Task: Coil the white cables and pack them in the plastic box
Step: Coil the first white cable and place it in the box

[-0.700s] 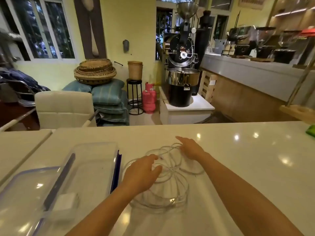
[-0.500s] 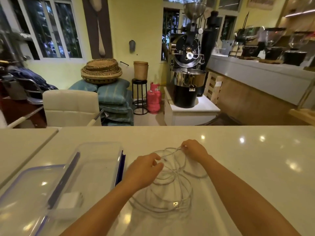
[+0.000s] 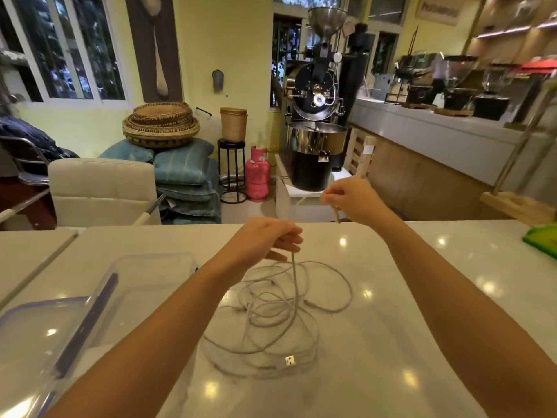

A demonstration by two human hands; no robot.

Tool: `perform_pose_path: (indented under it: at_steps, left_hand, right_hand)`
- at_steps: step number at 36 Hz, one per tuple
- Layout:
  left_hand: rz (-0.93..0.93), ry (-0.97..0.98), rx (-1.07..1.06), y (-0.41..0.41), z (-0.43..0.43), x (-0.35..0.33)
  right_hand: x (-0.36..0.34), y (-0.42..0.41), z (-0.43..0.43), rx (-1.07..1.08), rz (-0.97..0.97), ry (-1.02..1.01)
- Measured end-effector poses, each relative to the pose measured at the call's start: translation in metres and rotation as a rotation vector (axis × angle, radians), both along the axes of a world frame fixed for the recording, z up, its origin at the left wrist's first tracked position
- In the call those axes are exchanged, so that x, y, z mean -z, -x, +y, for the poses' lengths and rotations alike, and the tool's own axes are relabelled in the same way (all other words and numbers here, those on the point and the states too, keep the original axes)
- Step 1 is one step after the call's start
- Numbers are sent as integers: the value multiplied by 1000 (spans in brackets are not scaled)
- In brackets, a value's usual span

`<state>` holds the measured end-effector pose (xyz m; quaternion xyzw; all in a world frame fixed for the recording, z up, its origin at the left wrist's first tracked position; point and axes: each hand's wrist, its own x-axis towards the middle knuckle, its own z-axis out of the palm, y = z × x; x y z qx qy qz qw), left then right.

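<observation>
Your white cables (image 3: 280,312) lie as a loose tangle mid-frame on the bench (image 3: 422,327), plastic box (image 3: 156,257) just left. Your left hand (image 3: 265,239) curls round a strand rising from it; your right hand (image 3: 349,200) pinches the cable higher, above the bench's far edge. Rightward the bench runs on wide.

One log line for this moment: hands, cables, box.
white cables: tangled on table | left hand: grips one strand | right hand: pinches strand, raised | plastic box: open, left
</observation>
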<state>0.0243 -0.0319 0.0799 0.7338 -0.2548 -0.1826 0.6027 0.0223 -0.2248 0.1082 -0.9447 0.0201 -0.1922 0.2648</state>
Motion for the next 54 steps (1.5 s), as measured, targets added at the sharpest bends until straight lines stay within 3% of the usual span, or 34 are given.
perform_pose_path:
  at_steps: [8, 12, 18, 24, 27, 29, 31, 36, 42, 49, 54]
  left_hand:
    - [61, 216, 9, 2, -16, -51]
    - [35, 221, 41, 8, -17, -59]
    - [-53, 176, -14, 12, -14, -62]
    - [-64, 231, -39, 9, -2, -75]
    - [-15, 332, -18, 5, 8, -85]
    - [20, 388, 37, 6, 12, -90]
    - [7, 414, 89, 9, 14, -93]
    - [-51, 416, 191, 16, 11, -96]
    - [-132, 339, 157, 6, 19, -98]
    - [-252, 229, 20, -16, 32, -96]
    - [-502, 46, -58, -24, 35, -85]
  right_hand:
    - [-43, 41, 33, -189, -63, -431]
    - [-41, 52, 46, -255, -64, -568]
    - [-33, 59, 68, -323, -130, -666]
    - [-38, 62, 71, -358, -233, -562]
    - [-39, 58, 61, -242, -376, -730]
    - [-33, 50, 58, -216, -322, -900]
    - [-22, 41, 66, -278, -129, -1007]
    - [10, 41, 121, -501, 277, -1056]
    - [22, 61, 154, -554, 348, -1187]
    - [11, 87, 152, -446, 293, -1070]
    - [-2, 94, 143, -475, 298, -953]
